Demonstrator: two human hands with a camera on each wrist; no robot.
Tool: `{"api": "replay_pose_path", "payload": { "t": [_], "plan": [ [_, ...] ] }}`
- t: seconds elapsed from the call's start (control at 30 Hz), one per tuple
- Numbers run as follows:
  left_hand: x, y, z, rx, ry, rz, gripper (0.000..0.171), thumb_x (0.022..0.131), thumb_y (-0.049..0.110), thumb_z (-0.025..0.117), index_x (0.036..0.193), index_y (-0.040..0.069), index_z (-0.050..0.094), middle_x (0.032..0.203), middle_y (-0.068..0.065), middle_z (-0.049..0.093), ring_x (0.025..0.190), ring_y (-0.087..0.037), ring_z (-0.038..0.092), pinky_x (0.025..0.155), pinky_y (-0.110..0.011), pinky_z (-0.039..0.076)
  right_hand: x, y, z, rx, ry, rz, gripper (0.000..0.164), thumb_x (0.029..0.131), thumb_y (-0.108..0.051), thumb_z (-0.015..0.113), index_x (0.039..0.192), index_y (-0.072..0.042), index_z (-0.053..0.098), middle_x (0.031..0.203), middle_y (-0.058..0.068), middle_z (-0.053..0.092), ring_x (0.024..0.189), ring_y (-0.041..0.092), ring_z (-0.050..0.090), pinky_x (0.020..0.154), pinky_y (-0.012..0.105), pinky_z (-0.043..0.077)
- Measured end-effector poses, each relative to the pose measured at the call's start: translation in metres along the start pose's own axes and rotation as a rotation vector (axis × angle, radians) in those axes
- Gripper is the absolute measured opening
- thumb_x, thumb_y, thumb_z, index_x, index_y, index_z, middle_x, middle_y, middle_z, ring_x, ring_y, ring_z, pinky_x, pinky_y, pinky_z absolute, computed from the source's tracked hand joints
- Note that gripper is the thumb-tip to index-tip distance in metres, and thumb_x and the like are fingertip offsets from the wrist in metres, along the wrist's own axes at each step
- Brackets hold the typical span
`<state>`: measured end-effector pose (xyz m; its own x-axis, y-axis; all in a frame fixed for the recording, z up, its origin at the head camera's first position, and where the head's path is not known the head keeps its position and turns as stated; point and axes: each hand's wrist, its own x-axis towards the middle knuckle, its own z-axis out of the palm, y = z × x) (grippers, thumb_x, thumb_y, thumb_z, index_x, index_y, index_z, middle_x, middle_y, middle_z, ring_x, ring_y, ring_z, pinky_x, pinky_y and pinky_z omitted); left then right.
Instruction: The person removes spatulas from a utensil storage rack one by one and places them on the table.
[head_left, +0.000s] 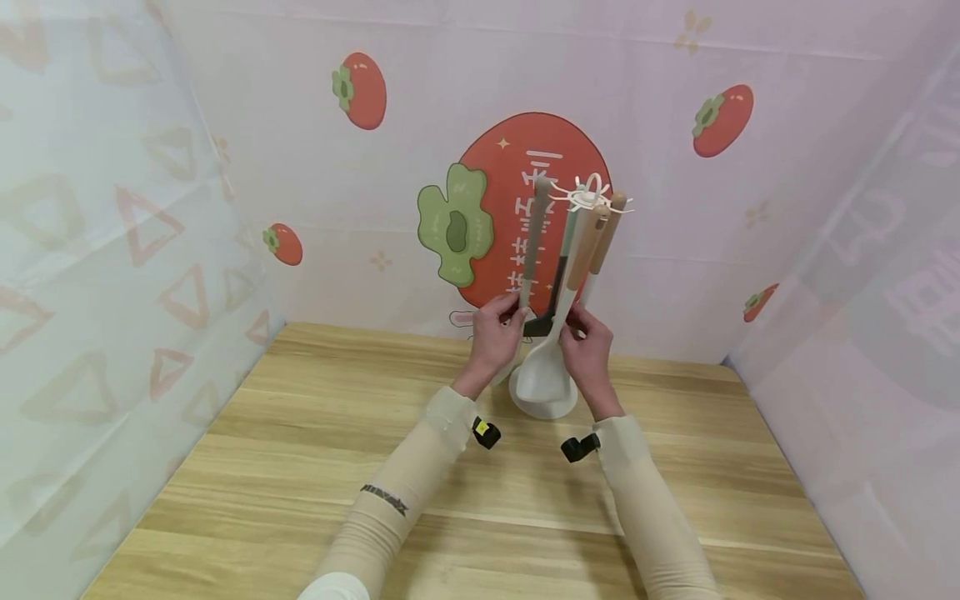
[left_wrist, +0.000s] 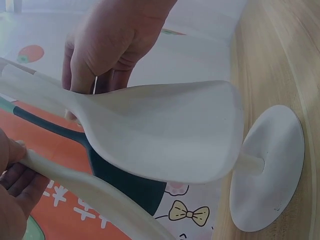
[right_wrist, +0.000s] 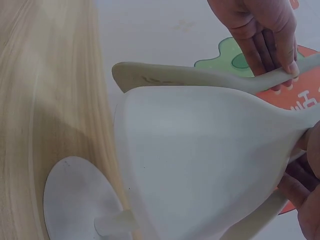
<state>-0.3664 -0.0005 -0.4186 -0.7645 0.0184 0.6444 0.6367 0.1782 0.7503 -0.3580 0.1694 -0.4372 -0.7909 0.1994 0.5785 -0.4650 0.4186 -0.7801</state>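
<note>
A white utensil stand has a ring of hooks (head_left: 588, 198) on top and a round base (head_left: 543, 410) on the table. My left hand (head_left: 497, 333) pinches the neck of a beige spatula (right_wrist: 175, 76) with a grey-brown handle, on the stand's left side. My right hand (head_left: 588, 350) is at the right, its fingers curled round the pale neck of a wooden-handled utensil (head_left: 611, 229), whose head is mostly hidden. In front hangs a broad white turner (left_wrist: 165, 132), also wooden-handled. Between the hands hangs a dark green turner (left_wrist: 130, 185).
The stand is near the back edge of the wooden table (head_left: 300, 467). Behind it hangs a pale cloth backdrop (head_left: 637, 83) printed with red fruit, and similar cloth walls enclose both sides. Black wrist cameras (head_left: 487, 433) are strapped over both sleeves.
</note>
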Motion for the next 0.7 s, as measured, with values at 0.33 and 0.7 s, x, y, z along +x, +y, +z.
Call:
{"api": "replay_pose_path", "payload": {
  "t": [0.33,0.7],
  "plan": [
    [-0.001,-0.003,-0.011,0.003,0.023,-0.004,0.026,0.095,-0.004,0.067,0.12,-0.008,0.07,0.104,-0.023,0.071,0.093,-0.032,0.072,0.083,-0.042,0.061,-0.002,0.0,0.0,0.074,0.028,0.018,0.031,0.091,0.008,0.062,0.12,0.005,0.072,0.106,0.027,0.073,0.095,0.035,0.071,0.078,0.01,0.053],
    [-0.005,-0.006,-0.025,0.054,0.032,-0.003,0.024,0.095,0.0,0.068,0.117,-0.009,0.071,0.099,-0.022,0.07,0.089,-0.031,0.071,0.079,-0.037,0.061,-0.003,0.001,0.001,0.09,0.05,0.007,0.029,0.091,0.007,0.063,0.118,0.006,0.072,0.105,0.027,0.073,0.093,0.036,0.071,0.075,0.006,0.051]
  ]
}}
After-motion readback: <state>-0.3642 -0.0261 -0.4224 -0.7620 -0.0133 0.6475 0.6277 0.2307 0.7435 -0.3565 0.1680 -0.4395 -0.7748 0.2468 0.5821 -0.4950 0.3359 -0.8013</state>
